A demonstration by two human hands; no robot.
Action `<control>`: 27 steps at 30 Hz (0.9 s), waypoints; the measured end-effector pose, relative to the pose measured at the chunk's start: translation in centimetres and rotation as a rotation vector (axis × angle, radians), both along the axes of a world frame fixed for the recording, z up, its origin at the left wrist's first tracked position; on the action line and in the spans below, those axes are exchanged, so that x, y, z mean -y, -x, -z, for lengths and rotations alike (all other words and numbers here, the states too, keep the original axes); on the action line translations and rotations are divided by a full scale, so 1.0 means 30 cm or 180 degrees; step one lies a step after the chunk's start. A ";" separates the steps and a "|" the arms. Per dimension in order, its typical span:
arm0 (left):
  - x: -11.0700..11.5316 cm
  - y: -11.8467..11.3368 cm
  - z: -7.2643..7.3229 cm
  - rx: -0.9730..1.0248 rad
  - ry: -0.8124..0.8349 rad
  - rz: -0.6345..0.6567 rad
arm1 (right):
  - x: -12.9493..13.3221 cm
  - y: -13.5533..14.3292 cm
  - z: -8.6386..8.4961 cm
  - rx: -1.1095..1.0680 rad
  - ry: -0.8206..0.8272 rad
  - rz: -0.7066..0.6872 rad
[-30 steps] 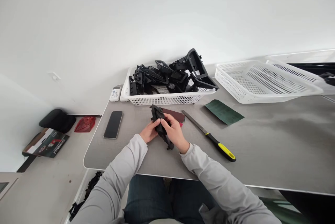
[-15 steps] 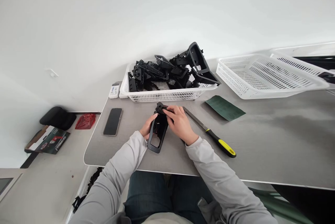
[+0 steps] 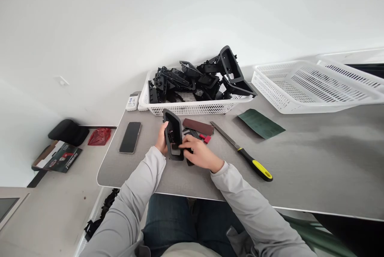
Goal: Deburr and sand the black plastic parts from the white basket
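Observation:
A black plastic frame point(image 3: 168, 156) with a long recessed opening stands tilted above the table, its narrow end toward me. My left hand point(image 3: 161, 141) grips its left side, thumb on the rim. My right hand point(image 3: 199, 152) is at the frame's lower right, fingers curled and fingertips at the opening; what they pinch, if anything, is too small to make out. Dark pieces lie partly hidden under that hand. Just beyond are a brown-red strip point(image 3: 198, 126) and a small red-ended tool point(image 3: 205, 139). A file point(image 3: 255, 165) with a black and yellow handle lies to the right.
A white basket point(image 3: 192, 109) heaped with black plastic parts point(image 3: 207, 77) stands at the back. White baskets point(image 3: 300, 107) overlap at the right. A dark green sheet point(image 3: 261, 124) lies before them. At left are a phone point(image 3: 130, 137) and a small white box point(image 3: 132, 102).
The frame has been turned over end to end and tilted more upright. My right hand has moved from its far end down to its near right side, uncovering the brown-red strip and red-ended tool.

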State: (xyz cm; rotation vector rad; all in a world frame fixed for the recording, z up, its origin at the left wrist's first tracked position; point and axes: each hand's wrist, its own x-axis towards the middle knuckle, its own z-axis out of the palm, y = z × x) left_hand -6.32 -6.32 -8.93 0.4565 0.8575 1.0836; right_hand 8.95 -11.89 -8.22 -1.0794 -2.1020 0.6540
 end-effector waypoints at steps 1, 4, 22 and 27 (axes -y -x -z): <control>0.005 -0.002 0.000 0.0027 -0.0001 0.0107 | -0.005 -0.001 0.001 -0.0190 -0.0173 0.0250; 0.029 -0.022 0.008 -0.0060 0.0088 0.0569 | -0.021 -0.003 0.009 -0.0206 -0.0662 0.0940; 0.046 -0.048 0.028 -0.0090 0.0285 0.0943 | -0.016 0.027 0.017 -0.0380 -0.0651 0.1582; 0.070 -0.076 0.031 -0.0131 0.0297 0.1220 | -0.021 0.041 0.020 0.0393 -0.0750 0.1665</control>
